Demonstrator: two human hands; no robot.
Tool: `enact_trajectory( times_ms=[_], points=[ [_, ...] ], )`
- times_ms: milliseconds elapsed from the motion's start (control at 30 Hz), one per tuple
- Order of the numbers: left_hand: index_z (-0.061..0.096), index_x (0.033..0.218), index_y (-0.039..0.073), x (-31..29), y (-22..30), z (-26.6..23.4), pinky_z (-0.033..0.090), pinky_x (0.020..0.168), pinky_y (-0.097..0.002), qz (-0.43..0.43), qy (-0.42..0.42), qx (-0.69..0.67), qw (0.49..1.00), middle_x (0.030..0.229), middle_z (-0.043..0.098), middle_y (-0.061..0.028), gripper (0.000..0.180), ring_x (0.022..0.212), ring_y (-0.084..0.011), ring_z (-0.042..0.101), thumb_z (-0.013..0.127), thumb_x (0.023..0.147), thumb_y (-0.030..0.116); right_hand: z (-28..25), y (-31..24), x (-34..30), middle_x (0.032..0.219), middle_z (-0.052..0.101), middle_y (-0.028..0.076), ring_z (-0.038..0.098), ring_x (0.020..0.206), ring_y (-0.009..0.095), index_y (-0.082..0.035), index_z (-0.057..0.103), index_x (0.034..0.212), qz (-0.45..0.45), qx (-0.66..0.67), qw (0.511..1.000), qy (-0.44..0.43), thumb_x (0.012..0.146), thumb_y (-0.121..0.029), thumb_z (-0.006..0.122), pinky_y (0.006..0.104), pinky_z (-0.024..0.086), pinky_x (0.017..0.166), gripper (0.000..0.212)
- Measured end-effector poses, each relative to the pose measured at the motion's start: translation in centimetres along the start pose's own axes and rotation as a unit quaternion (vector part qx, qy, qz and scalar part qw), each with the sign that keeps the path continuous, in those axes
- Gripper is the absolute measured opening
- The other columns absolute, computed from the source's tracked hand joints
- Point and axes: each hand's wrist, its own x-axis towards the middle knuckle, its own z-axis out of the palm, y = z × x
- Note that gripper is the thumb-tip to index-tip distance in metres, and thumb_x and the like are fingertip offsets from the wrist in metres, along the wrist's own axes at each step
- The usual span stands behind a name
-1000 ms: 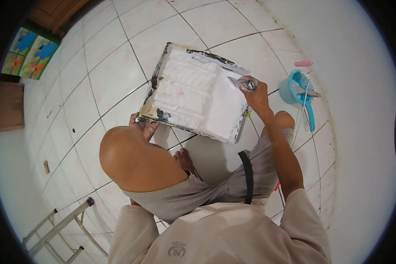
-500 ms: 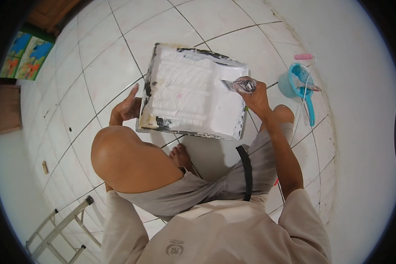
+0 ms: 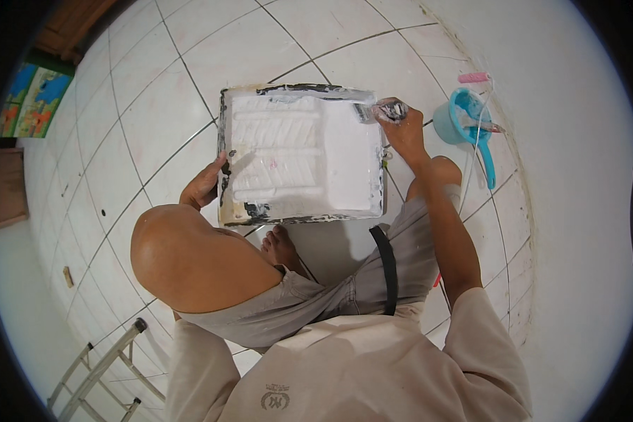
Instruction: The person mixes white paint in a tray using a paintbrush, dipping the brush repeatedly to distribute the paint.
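A paint tray (image 3: 278, 202) with a ribbed left part and dark, paint-crusted rims is before me, white paint pooled in its right part. My left hand (image 3: 204, 184) holds the tray's left edge, thumb at the rim; the other fingers are partly hidden. In my right hand (image 3: 409, 133), closed over the tray's right rim, is a paintbrush (image 3: 363, 112) with a paint-smeared handle. Its metal band shows at the upper right of the paint, while the tip merges with the white.
Right of the tray stands a light-blue dipper (image 3: 449, 125) with a paint-smeared tool inside. A pink roller (image 3: 474, 77) lies beyond it near the white wall (image 3: 577, 211). A metal ladder (image 3: 109, 366) stands at lower left. My bare foot (image 3: 283, 250) is just below the tray.
The tray has turned nearly square to me and sits slightly further left in view. My right hand has moved the brush up toward the far right corner. My left thumb has come against the rim.
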Motion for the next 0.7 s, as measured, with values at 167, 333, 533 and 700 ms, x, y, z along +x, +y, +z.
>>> enact_trajectory(
  times_ms=[167, 333, 533, 700],
  points=[
    [0.032, 0.136, -0.006, -0.1, -2.0, -0.8, 0.029, 0.106, -0.0376, -0.015, 0.028, -0.126, 0.992, 0.137, 0.041, -0.019, 0.118, 0.126, -0.0278, 0.038, 0.017, 0.067, 0.089, 2.0, 0.2, 0.0, 0.067, 0.063, 0.017, 0.059, 0.058, 0.031, 0.002, 0.063, 0.08, -0.003, -0.078, 0.996, -0.05, 0.075, -0.018, 0.07, 0.0355, 0.046, 0.058, 0.022],
    [0.027, 0.138, -0.007, -0.2, -1.3, -0.1, 0.026, 0.107, -0.0386, 0.013, -0.007, -0.242, 0.97, 0.138, 0.038, -0.019, 0.141, 0.127, -0.0306, 0.036, 0.009, 0.046, 0.099, 1.0, 0.4, -0.3, 0.069, 0.064, 0.016, 0.061, 0.06, 0.024, 0.002, 0.065, 0.084, 0.045, -0.075, 0.996, -0.032, 0.074, -0.018, 0.071, 0.0342, 0.047, 0.06, 0.023],
    [0.023, 0.14, -0.004, 0.2, -1.0, -1.0, 0.03, 0.105, -0.0396, 0.025, -0.017, -0.057, 0.998, 0.139, 0.038, -0.0142, 0.127, 0.126, -0.0276, 0.038, 0.012, 0.059, 0.093, 2.0, -0.8, -1.0, 0.064, 0.062, 0.012, 0.056, 0.056, 0.018, 0.001, 0.065, 0.083, -0.002, -0.055, 0.998, -0.042, 0.075, -0.013, 0.07, 0.0305, 0.046, 0.057, 0.017],
    [0.061, 0.104, -0.006, 2.7, -1.0, -4.3, 0.049, 0.078, -0.038, -0.007, 0.086, 0.08, 0.993, 0.088, 0.063, -0.0126, 0.094, 0.084, -0.0201, 0.059, 0.033, 0.077, 0.079, 1.7, -1.5, -0.5, 0.063, 0.061, 0.008, 0.053, 0.057, 0.012, 0.0, 0.065, 0.082, 0.039, -0.044, 0.997, -0.043, 0.077, -0.012, 0.069, 0.0271, 0.044, 0.056, 0.014]
  ],
)
